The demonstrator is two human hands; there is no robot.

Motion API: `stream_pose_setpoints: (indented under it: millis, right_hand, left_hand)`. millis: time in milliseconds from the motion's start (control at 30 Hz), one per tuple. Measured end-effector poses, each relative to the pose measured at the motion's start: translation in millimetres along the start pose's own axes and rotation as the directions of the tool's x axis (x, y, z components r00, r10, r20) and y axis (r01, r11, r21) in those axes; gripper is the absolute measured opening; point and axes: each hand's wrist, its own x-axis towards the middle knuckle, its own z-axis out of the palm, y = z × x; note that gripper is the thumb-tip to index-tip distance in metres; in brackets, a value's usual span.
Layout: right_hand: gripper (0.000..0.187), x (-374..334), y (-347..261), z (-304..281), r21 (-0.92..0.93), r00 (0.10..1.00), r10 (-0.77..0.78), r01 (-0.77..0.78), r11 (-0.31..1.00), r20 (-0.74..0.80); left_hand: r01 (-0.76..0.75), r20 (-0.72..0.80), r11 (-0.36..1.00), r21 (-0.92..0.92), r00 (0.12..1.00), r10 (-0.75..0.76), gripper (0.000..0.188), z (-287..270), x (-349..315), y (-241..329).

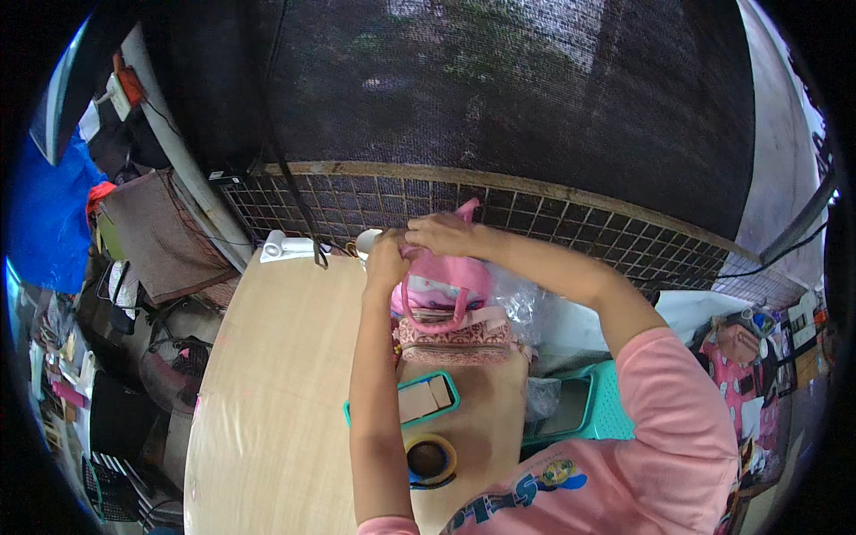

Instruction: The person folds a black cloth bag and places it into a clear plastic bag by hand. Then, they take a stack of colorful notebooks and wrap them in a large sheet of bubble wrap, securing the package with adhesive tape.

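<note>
Pink bag (459, 272) stood at the far edge of the surface (276, 374), near wire mesh (553, 221); patterned pouch (455, 346) just in front, probably helping prop it, handle loop (435, 328) hanging over. Left hand (387, 260) and right hand (441, 234) met at bag's top, likely steadying it; fingers curled, but couldn't tell how closed or what they gripped.

Pink bag (456, 271) partly hidden behind right hand (442, 234).
</note>
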Motion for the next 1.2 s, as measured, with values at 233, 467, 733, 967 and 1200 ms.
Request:
stream_pose_setpoints:
  millis: [233, 467, 733, 967, 1200]
  right_hand:
    - [0.024, -85.3, 19.9, -7.3, -0.170, 0.986, -0.071, 0.045, 0.984, -0.150]
    - [0.047, -187.7, -2.7, 14.8, 0.091, 0.843, 0.507, -0.499, 0.862, -0.182]
    - [0.116, -213.2, -19.6, 26.2, -0.213, 0.443, 0.834, -0.826, 0.522, 0.329]
    - [0.104, -193.4, 4.7, 31.8, -0.219, 0.528, 0.705, -0.704, 0.675, 0.474]
    - [0.123, -239.6, 28.4, 59.3, -0.112, 0.663, 0.537, -0.571, 0.813, 0.521]
  left_hand:
    - [0.076, -0.195, 0.961, -0.265, 0.972, -0.131, 0.011, -2.4, -4.9, -41.8]
    - [0.193, -0.186, 0.976, -0.106, 0.960, -0.210, 0.027, -4.5, 7.9, 32.2]
    - [-0.195, -0.354, 0.980, -0.051, 0.921, 0.164, 0.049, -14.3, 11.1, 144.6]
    - [-0.100, -0.258, 0.994, -0.033, 0.962, 0.088, 0.052, -4.6, 2.4, 153.3]
    - [-0.072, -0.235, 0.997, 0.015, 0.969, 0.074, 0.053, -8.1, 1.6, 147.1]
